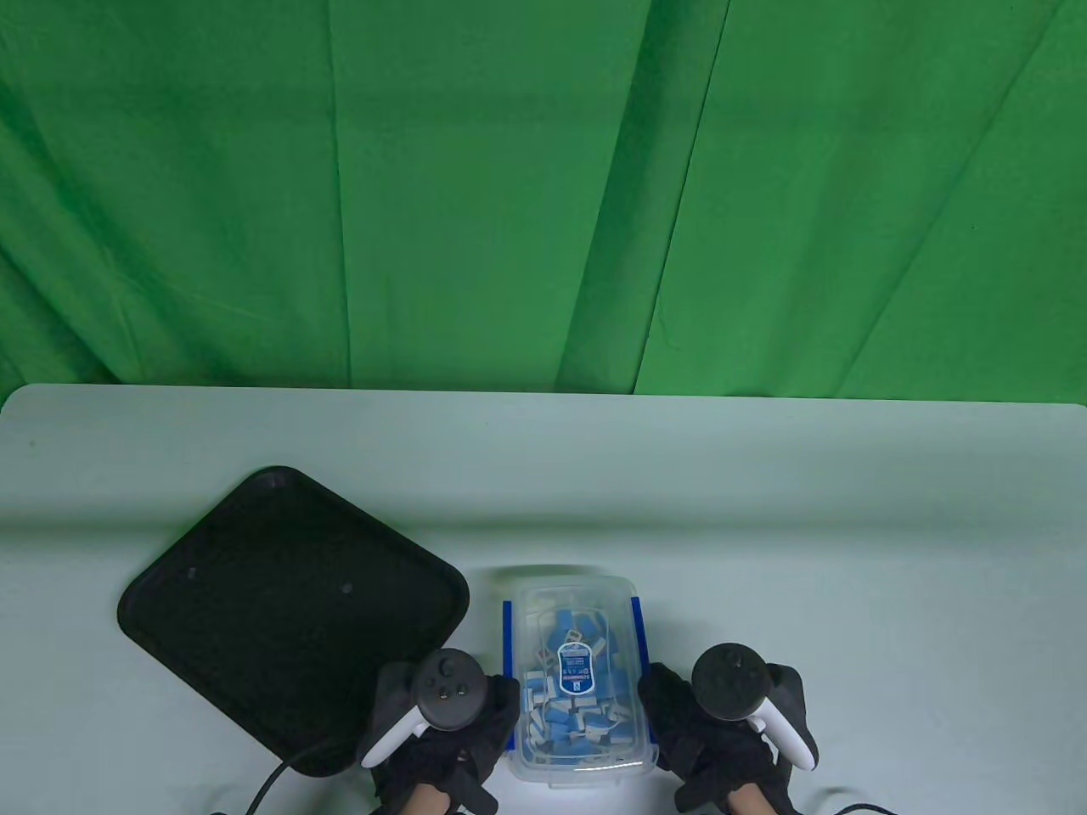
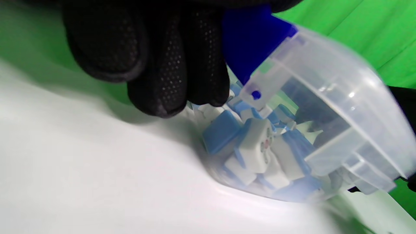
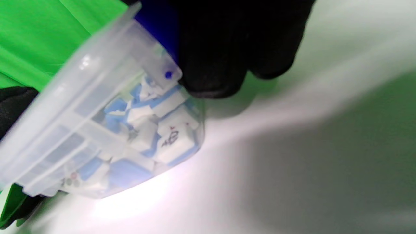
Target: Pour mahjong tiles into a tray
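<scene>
A clear plastic box [image 1: 579, 594] with its lid on stands on the table near the front edge, holding several blue-and-white mahjong tiles [image 1: 567, 722]. A black tray [image 1: 289, 594] lies just left of it. My left hand [image 1: 497, 705] holds the box's left side, with its fingers [image 2: 162, 81] beside the blue latch [image 2: 250, 42]. My right hand [image 1: 667, 713] holds the right side, with its fingers [image 3: 221, 65] next to the other blue latch [image 3: 156, 22]. The box [image 2: 325, 97] and the tiles [image 2: 256, 146] show in the left wrist view. The right wrist view shows the box [image 3: 65, 107] and tiles [image 3: 175, 139] too.
The pale table [image 1: 849, 526] stretches back to a green backdrop [image 1: 543, 187]. A black cable [image 1: 272, 777] runs off the front edge by the tray's near corner.
</scene>
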{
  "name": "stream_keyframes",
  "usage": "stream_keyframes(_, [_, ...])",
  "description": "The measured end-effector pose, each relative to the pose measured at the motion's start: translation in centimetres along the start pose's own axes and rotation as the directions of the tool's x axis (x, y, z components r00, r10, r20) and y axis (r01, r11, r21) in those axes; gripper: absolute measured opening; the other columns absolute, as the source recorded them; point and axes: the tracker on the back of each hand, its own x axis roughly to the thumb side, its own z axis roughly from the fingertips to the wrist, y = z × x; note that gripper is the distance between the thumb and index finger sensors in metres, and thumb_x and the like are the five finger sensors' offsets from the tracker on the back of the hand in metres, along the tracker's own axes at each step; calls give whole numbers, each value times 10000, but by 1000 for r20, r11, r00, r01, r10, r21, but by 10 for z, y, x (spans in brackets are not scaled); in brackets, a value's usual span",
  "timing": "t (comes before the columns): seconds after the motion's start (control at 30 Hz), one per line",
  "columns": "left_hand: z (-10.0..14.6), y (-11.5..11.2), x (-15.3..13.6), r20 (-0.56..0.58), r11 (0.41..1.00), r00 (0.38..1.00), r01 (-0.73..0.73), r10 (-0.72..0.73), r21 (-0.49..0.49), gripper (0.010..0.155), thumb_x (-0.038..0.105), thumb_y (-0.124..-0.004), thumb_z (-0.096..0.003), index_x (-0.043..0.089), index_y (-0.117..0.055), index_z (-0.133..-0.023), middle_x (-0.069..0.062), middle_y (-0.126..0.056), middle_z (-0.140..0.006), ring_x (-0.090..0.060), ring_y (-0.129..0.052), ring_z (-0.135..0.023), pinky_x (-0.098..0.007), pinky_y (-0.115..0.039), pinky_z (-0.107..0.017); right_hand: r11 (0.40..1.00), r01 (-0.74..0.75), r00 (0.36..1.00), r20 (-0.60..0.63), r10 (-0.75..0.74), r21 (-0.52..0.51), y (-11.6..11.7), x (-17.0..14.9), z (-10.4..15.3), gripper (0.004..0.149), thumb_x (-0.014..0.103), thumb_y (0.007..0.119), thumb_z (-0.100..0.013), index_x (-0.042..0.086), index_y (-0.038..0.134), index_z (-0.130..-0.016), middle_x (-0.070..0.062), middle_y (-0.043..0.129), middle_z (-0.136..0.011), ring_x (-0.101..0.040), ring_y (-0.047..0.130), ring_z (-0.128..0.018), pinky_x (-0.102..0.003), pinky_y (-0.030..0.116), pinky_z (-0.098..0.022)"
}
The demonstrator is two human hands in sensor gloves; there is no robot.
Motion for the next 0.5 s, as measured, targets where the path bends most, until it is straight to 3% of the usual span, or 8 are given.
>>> stream_keyframes(0.5, [0,1,4,0,997,998,61,-61,43,703,371,-432,-614,-155,-810,-887,-43,-1087,-566,-251,-1097,-422,-383,-900,-287,999,33,999,-1,-33,16,-4,-2,-1,616,365,446,-691,-65,503,-1129,-151,927,-823,-238,1002,-575,-494,803,-639])
